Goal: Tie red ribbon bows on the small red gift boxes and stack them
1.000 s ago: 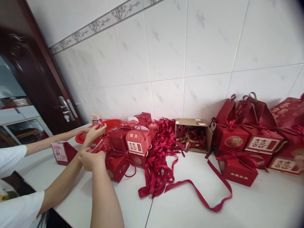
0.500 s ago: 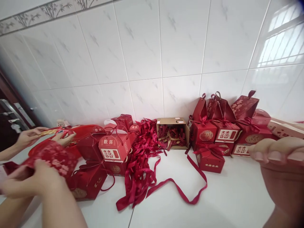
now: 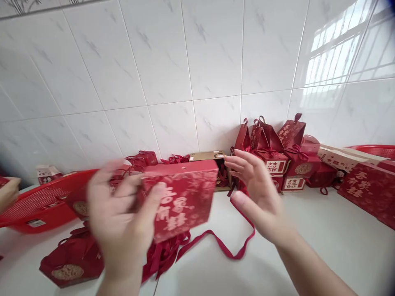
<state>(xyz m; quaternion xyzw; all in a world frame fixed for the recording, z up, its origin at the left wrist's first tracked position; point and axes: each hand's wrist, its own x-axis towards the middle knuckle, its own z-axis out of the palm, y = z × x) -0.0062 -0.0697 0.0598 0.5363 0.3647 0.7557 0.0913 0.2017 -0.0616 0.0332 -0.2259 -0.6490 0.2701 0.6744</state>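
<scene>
1. Left hand (image 3: pixel 123 216): fingers grasp the red printed box (image 3: pixel 191 201), raised above the surface (image 3: pixel 333 222); hand blurred.
2. Right hand (image 3: pixel 265 201): fingers released, spread, near the box's right side but apart from it.
3. Red ribbon (image 3: pixel 236 257) lies curved on the surface.

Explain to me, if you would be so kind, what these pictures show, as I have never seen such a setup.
There is no machine here: these are a person's two bare hands, seen from one camera worn on that person's head, looking forward and down. The left hand, a little blurred, holds a red box with pale lettering above the white table. The right hand is open beside it, holding nothing. On the table are loose red ribbon, decorated boxes stacked near the tiled wall, and a red basket to the left. Another person's hand shows at the left edge.
</scene>
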